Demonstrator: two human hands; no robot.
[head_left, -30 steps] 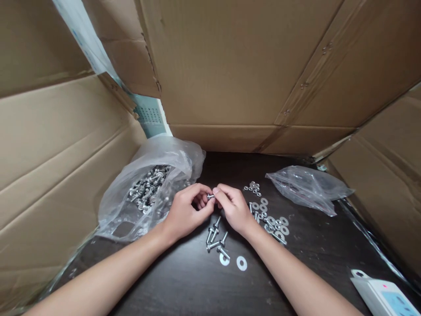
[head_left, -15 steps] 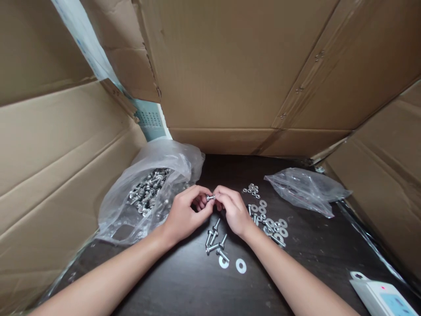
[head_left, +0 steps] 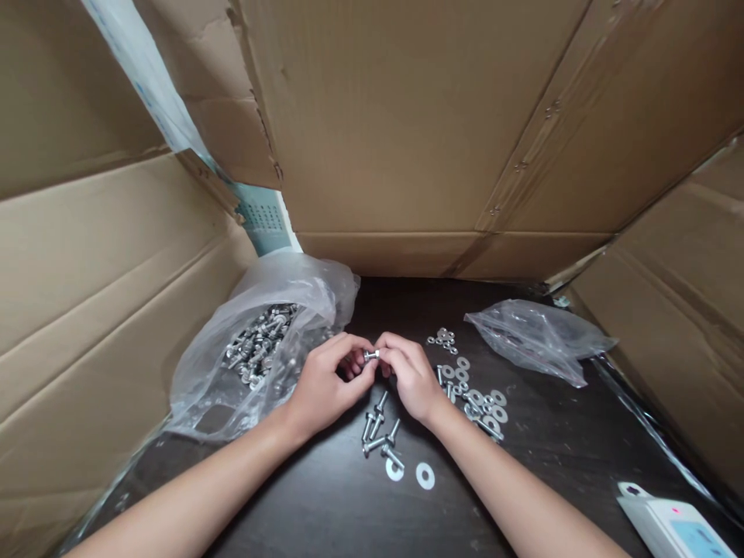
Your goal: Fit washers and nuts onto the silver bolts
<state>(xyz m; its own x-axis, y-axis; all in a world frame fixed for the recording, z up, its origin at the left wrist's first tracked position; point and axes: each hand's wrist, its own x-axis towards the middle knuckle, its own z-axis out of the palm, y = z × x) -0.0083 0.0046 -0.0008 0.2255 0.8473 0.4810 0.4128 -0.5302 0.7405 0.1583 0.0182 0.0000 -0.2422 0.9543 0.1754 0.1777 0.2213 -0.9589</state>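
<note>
Between the fingertips of both hands is a small silver bolt [head_left: 370, 356], held above the dark table. My left hand [head_left: 334, 377] pinches one end of it, and my right hand [head_left: 407, 373] is closed on the other end; whether a nut is on it under the fingers, I cannot make out. Just below the hands lie several loose bolts [head_left: 377, 425] with hardware on their shanks. Two flat washers [head_left: 425, 476] are near them, one partly under a bolt. Right of my right hand spreads a mix of bolts and washers [head_left: 477, 397], with small nuts [head_left: 445, 339] behind.
An open clear plastic bag [head_left: 198, 380] full of bolts [head_left: 256, 349] stands on the left. A flat plastic bag [head_left: 540, 337] lies at the back right. A white device with a blue screen [head_left: 677, 523] sits at the front right. Cardboard walls [head_left: 418, 124] enclose the table [head_left: 325, 504].
Both hands stay together on the bolt, with the right fingertips shifted slightly on its end. The view has tilted a little; the loose parts lie as before.
</note>
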